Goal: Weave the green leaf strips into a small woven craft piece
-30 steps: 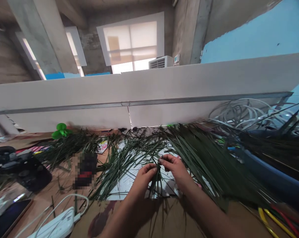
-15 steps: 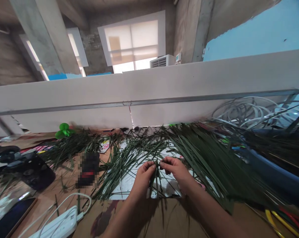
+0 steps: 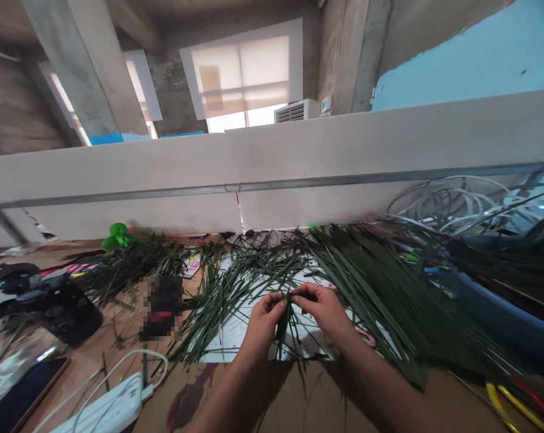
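Leaf strips [image 3: 281, 329] were seen, in the head view, over the white sheet [image 3: 229, 338] on the table [image 3: 128, 329], near the middle of the sheet's near edge. Their upper end was pinched by fingertips of both the left hand [image 3: 262, 319] and the right hand [image 3: 325, 308]; their long axis was pointed toward the table's near edge, closer to the left. Compared with the earlier frame, more of the pink ring [image 3: 368, 338] was exposed beside the right wrist.
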`<state>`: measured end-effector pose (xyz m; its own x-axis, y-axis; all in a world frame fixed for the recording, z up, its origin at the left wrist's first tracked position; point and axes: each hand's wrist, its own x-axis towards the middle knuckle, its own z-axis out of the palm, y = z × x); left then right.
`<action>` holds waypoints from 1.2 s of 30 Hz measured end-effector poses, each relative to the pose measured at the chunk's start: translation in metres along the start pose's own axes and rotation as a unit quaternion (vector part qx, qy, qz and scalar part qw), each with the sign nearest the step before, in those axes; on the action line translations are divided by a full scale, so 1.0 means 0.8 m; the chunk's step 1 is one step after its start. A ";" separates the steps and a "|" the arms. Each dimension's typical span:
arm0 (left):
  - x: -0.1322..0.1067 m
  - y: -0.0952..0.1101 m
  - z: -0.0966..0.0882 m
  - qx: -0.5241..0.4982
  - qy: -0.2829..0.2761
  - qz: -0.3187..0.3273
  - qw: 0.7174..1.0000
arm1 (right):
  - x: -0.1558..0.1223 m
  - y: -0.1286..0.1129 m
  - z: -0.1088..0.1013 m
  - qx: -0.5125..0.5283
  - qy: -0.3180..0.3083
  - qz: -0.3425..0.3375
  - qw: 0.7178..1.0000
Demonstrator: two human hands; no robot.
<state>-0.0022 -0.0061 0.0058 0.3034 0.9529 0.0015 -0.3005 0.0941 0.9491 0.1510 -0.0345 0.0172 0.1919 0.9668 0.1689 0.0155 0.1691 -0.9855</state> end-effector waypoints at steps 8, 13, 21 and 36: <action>-0.002 0.000 0.004 -0.036 0.013 0.010 0.999 | -0.012 -0.002 0.003 -0.178 0.036 -0.066 0.981; -0.001 -0.001 0.005 -0.036 0.021 0.009 0.999 | -0.016 -0.008 0.004 -0.247 0.024 -0.137 0.959; -0.003 -0.004 0.004 -0.006 0.021 0.060 0.998 | -0.012 -0.005 0.003 -0.199 -0.004 -0.080 0.977; -0.001 0.010 -0.007 0.186 -0.005 0.101 0.977 | -0.017 -0.007 0.009 -0.220 0.000 -0.058 0.974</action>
<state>-0.0104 -0.0047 0.0118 0.2804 0.9386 0.2010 -0.0064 -0.2076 0.9782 0.1415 -0.0475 0.0202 0.1647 0.9461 0.2788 0.4560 0.1776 -0.8721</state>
